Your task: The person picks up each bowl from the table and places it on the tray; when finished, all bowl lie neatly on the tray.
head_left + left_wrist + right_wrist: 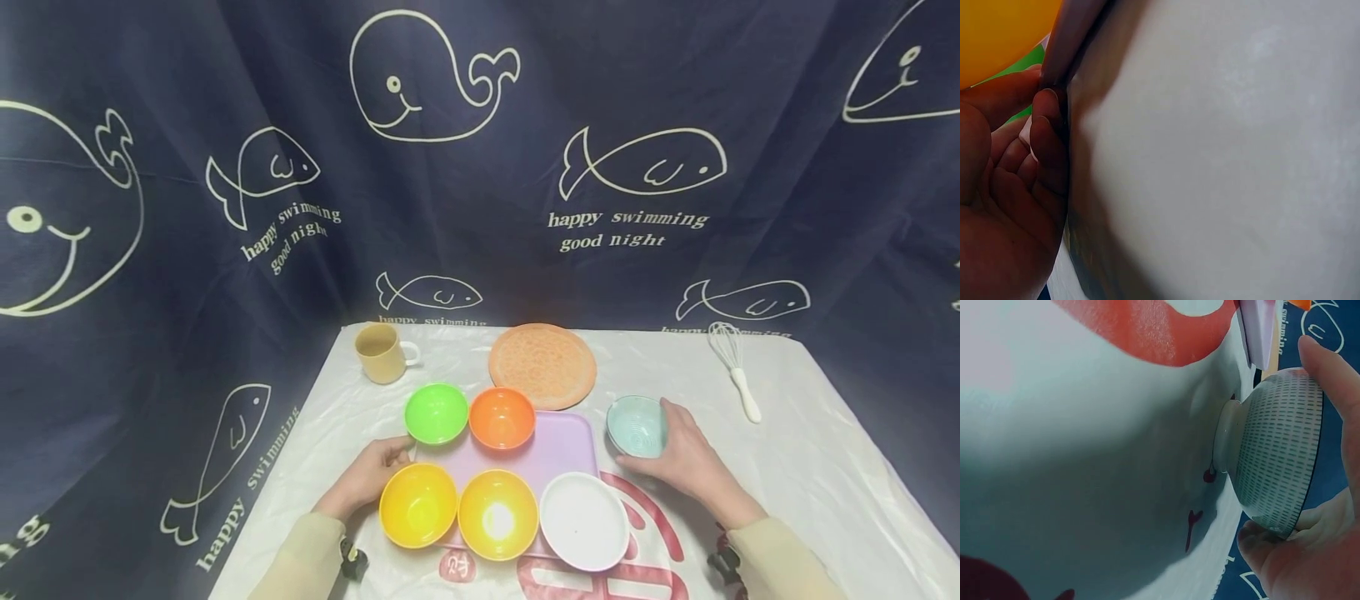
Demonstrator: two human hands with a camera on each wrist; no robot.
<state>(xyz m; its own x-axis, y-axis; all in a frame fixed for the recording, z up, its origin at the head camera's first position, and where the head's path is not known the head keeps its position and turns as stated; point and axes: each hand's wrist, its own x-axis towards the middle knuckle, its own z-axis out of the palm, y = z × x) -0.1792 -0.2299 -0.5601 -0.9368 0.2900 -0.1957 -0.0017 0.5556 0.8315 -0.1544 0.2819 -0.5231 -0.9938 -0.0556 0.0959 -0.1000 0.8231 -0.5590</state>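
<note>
My left hand [375, 471] pinches the left edge of a light purple tray [566, 442]; in the left wrist view thumb and fingers meet at the tray's edge [1075, 34]. On the tray are a green bowl [437, 414] and an orange bowl [502, 418] at the back. Along its front stand two yellow bowls [418, 506] and a white bowl [585, 522]. To the right of the tray, my right hand [686, 454] grips a light blue bowl [636, 427] by its rim. The right wrist view shows that bowl's dashed outer wall [1279, 444], its foot close to the tablecloth.
Behind the tray lies a round orange-brown mat [542, 367]. A tan mug [380, 354] with a white handle stands at the back left. At the back right is a whisk [735, 371]. A dark blue curtain [487, 208] hangs behind the white-covered table [810, 450].
</note>
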